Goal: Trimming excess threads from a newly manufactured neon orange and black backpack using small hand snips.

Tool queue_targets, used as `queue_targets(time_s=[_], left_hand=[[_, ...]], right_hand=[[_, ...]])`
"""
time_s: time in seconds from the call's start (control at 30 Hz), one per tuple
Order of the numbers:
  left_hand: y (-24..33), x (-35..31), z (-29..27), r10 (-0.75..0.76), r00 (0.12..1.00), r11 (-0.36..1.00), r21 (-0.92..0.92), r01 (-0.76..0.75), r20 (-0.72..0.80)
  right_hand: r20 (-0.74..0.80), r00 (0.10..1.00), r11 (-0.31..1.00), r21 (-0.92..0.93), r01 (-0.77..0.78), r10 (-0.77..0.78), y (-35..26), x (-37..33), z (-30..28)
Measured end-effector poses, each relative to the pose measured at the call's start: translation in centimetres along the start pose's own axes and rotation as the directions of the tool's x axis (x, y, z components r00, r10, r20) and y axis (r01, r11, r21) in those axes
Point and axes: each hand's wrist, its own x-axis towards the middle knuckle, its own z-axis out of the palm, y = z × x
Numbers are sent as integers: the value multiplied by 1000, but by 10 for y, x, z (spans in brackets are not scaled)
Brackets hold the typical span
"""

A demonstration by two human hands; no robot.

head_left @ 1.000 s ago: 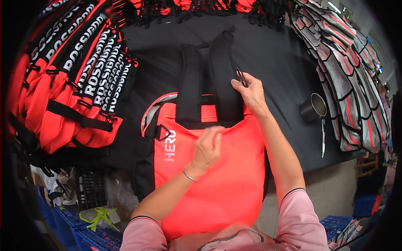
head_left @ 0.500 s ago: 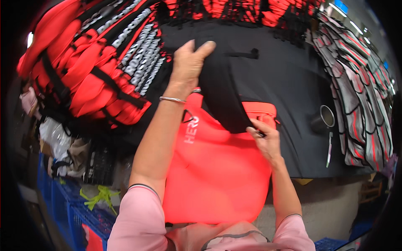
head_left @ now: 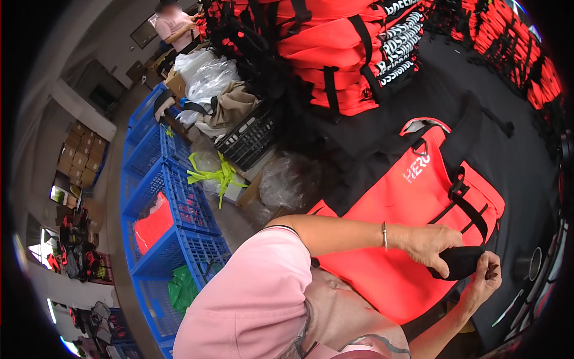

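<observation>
A red bag (head_left: 382, 221) with white lettering and black straps lies on the black-covered table, its lower end towards me. At its right side my left hand (head_left: 435, 244), with a bracelet on the wrist, grips a black padded strap (head_left: 459, 262). My right hand (head_left: 481, 282) is closed on the other end of that strap. A small dark piece pokes out by the right fingertips; its kind is too small to tell. Above my hands, a black buckle (head_left: 459, 188) and a narrower strap rest on the bag.
A tall stack of red bags (head_left: 341, 54) stands at the far side, with more red bags (head_left: 508, 45) at the far right. Blue crates (head_left: 143, 191) and a black crate (head_left: 248, 137) are on the left. A metal cup (head_left: 534, 263) stands right. Another person (head_left: 173, 27) is far back.
The view has swung left. My left hand, earlier raised with fingers apart above the stretched-out black strap, has come down and closed on it beside my right hand.
</observation>
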Motion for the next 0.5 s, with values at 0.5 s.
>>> queue_targets(time_s=[0.5], left_hand=[[-77, -54, 10, 430, 854, 859, 424, -287, -292]], right_hand=[[220, 832, 821, 166, -547, 509, 26, -42, 69]])
